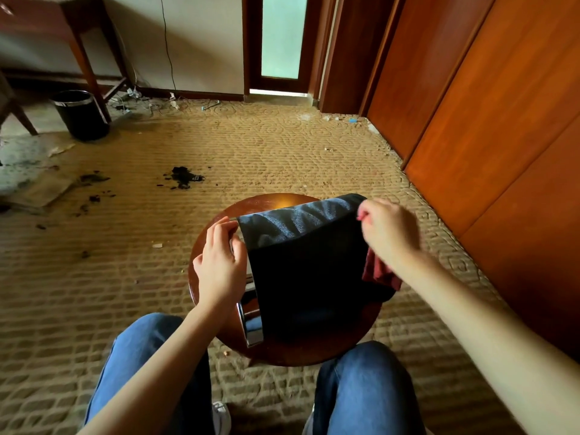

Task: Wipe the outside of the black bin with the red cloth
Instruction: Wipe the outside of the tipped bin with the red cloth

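The black bin (307, 277) lies on its side on a small round wooden stool (314, 350), its chrome rim (249, 321) turned toward me at the lower left. Light catches its upper side, which looks grey. My left hand (221, 262) grips the bin's left side, fingertips at the far corner. My right hand (387, 230) reaches over the bin's right side and holds the red cloth (379, 273). The cloth hangs below my wrist against the bin, and most of it is hidden by my hand.
My knees in blue jeans (361, 387) sit close under the stool. Wooden wardrobe doors (486, 136) run along the right. A second black bin (80, 116) stands far left by a desk leg. Dark debris (185, 177) lies on the patterned carpet.
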`<state>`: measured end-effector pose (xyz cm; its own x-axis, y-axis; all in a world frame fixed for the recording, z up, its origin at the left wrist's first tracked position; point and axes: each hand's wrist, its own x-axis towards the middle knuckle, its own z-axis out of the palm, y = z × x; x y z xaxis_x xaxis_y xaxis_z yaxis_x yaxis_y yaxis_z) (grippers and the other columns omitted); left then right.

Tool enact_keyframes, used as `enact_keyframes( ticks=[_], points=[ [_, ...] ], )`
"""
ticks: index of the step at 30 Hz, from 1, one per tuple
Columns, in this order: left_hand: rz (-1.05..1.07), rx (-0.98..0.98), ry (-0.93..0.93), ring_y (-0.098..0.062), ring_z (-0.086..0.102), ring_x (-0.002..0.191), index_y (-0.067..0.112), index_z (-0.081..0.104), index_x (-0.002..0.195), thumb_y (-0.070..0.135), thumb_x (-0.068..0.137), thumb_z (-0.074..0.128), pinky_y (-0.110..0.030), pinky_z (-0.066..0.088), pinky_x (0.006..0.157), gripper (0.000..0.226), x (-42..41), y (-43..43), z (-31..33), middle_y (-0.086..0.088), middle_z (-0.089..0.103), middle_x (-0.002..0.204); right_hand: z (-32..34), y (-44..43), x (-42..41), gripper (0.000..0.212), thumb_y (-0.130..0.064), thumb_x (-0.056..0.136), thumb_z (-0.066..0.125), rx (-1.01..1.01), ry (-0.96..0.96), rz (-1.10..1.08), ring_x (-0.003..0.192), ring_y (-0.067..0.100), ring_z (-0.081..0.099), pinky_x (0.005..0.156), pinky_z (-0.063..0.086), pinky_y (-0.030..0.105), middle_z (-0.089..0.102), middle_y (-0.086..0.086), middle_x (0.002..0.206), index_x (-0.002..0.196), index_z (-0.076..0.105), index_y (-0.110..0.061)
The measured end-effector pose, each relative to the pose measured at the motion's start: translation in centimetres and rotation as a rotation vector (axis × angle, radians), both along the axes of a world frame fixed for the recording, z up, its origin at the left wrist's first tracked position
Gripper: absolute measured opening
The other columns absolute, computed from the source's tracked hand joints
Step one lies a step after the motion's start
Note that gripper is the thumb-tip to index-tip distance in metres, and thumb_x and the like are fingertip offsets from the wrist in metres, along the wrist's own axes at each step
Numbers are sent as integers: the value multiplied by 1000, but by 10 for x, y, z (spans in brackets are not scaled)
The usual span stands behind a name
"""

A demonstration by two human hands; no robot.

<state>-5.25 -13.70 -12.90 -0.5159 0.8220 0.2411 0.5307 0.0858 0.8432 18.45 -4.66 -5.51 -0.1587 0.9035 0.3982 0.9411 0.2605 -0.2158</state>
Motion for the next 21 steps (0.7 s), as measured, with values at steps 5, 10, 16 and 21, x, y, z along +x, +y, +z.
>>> enact_keyframes(
  ticks=[5,10,16,21],
  points=[
    [16,-4,4,-10,44,124,27,51,119,37,86,27,-40,25,97,42,-2,-1,-1,12,47,135,-32,-64,-95,19,-9,69,44,219,85,452,58,28,56,52,45,31,59,6,65,67,63,-11],
    [14,11,-21,-9,44,125,28,51,120,36,86,25,-36,24,94,44,-1,-2,-1,13,48,135,-40,-93,-116,17,-3,77,49,226,47,636,63,27,57,57,48,35,61,5,72,75,65,-10],
    [7,14,-19,-9,45,125,28,51,120,31,90,28,-36,21,93,38,-1,-1,-1,14,47,137,-23,-19,5,16,-4,78,53,139,-7,166,67,34,63,55,50,35,67,8,84,81,67,-12],
    [13,14,-58,-8,45,121,26,51,121,31,87,25,-34,19,94,42,0,1,1,13,48,134,-23,-20,-20,12,-2,71,52,228,-6,91,55,33,58,48,43,33,60,10,69,68,62,-9]
  ],
)
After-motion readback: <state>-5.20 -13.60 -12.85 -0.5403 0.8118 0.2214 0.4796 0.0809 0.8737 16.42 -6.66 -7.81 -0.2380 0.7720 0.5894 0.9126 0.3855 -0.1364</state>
